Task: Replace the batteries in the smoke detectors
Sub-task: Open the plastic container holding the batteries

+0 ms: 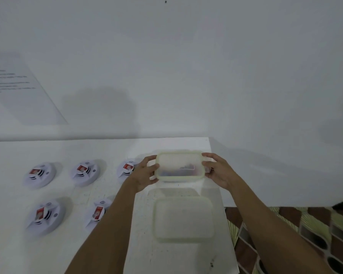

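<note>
A clear plastic container with a pale green rim and lid is held above the white table's back right corner. My left hand grips its left end and my right hand grips its right end. Dark and reddish items show dimly inside it. Several white round smoke detectors lie in two rows on the left, each with a red-labelled battery on top: one, another, a third partly behind my left hand, and in the front row one and another partly behind my left forearm.
A second container lid or box with a pale green rim lies flat on the table just in front of the held one. A printed sheet hangs on the white wall at left. Patterned floor tiles show past the table's right edge.
</note>
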Demonstrator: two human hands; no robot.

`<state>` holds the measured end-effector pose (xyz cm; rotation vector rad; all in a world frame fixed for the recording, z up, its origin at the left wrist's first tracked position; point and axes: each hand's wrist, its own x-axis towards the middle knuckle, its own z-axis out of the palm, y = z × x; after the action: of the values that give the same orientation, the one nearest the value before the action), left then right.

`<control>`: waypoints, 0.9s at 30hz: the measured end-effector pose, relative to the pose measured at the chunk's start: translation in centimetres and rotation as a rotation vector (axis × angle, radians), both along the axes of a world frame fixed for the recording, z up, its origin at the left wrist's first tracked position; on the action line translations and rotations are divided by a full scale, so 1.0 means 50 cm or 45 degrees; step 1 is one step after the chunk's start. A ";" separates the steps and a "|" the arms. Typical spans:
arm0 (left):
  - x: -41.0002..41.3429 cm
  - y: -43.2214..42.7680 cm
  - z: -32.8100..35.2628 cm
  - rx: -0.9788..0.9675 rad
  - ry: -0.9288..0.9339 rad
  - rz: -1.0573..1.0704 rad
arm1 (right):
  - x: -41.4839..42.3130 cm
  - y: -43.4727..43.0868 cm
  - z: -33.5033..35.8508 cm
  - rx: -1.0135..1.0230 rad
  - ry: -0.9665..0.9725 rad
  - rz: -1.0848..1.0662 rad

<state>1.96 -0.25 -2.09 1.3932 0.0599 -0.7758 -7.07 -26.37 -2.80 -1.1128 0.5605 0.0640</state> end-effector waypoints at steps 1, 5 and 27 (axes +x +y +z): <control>0.002 -0.002 -0.002 -0.003 0.004 0.011 | 0.002 0.000 0.001 -0.029 -0.002 0.005; 0.010 -0.008 -0.006 0.019 -0.056 0.070 | -0.003 -0.007 -0.004 -0.054 -0.011 0.040; 0.006 0.003 0.028 0.376 -0.143 -0.207 | 0.090 0.036 0.078 -1.225 0.038 0.545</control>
<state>2.28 -0.11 -0.71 1.7365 -0.0286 -0.8457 -2.55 -24.55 1.07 -2.1641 0.3602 0.1942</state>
